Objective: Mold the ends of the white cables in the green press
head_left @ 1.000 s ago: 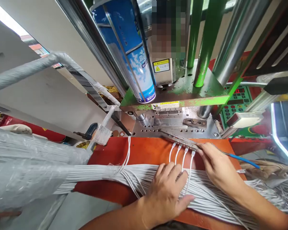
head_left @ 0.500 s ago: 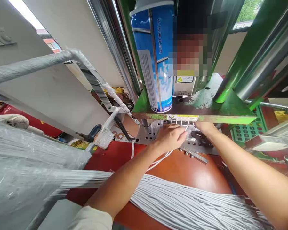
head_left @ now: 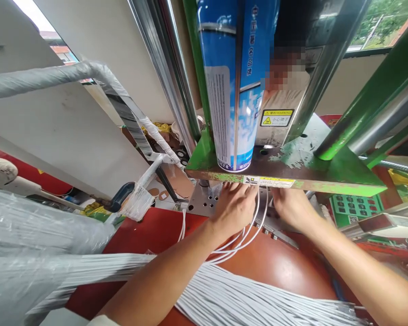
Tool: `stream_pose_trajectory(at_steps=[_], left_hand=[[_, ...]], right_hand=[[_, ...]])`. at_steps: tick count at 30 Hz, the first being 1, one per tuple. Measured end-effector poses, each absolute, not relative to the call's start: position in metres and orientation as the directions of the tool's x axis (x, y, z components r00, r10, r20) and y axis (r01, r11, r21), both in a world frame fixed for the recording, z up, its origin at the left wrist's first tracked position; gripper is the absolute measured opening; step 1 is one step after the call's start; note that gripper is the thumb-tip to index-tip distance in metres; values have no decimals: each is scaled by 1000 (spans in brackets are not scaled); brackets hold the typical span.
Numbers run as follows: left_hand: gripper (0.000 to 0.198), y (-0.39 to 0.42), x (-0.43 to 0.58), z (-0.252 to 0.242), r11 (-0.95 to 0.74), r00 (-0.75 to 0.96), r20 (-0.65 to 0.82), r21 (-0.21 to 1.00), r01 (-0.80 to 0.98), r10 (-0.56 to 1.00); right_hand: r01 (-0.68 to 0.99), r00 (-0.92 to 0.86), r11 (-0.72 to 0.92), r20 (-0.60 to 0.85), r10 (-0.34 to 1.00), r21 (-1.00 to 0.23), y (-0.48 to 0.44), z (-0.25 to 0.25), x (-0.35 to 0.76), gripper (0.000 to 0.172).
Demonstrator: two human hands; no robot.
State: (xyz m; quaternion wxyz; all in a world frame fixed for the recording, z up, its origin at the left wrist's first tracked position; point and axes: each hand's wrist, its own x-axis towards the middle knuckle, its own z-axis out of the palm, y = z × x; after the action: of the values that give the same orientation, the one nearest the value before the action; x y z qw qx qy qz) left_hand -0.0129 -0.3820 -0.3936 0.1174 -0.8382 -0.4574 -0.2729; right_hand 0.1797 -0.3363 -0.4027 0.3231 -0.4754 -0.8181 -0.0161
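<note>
Your left hand (head_left: pixel 236 206) and right hand (head_left: pixel 290 206) reach under the green plate's (head_left: pixel 347 174) 6 o'clock edge, fingertips hidden, can't tell grip, so a dropping plate could pinch you, or snagging the white cables (head_left: pixel 261 226) looping between might skew them.

Glossy can (head_left: pixel 231 99), grn. metal plate (head_left: pixel 326 182) w/ chipped paint, smooth wht. plastic-look cables (head_left: pixel 238 294), shiny tabletop (head_left: pixel 275 260)
</note>
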Motion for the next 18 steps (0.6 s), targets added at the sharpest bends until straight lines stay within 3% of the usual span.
stream_pose_trajectory(at_steps=[4,6,12,18], left_hand=[[41,-393,-5,-399,-487,387,505,76,870,772],[42,-393,-1,-403,-460,363,491,87,884,792],[30,-374,2,-421,-442,362,556,10,897,748],[26,-357,0,-443,-443,390,618,-74,894,683]], right_hand=[[853,-448,520,459,767,-38,-387,-412,159,47],[871,-440,490,463,769,15,-393,-414,150,48],[905,-396,424,434,809,34,-371,-414,141,29],[903,-391,429,468,792,28,-363,-429,142,31]])
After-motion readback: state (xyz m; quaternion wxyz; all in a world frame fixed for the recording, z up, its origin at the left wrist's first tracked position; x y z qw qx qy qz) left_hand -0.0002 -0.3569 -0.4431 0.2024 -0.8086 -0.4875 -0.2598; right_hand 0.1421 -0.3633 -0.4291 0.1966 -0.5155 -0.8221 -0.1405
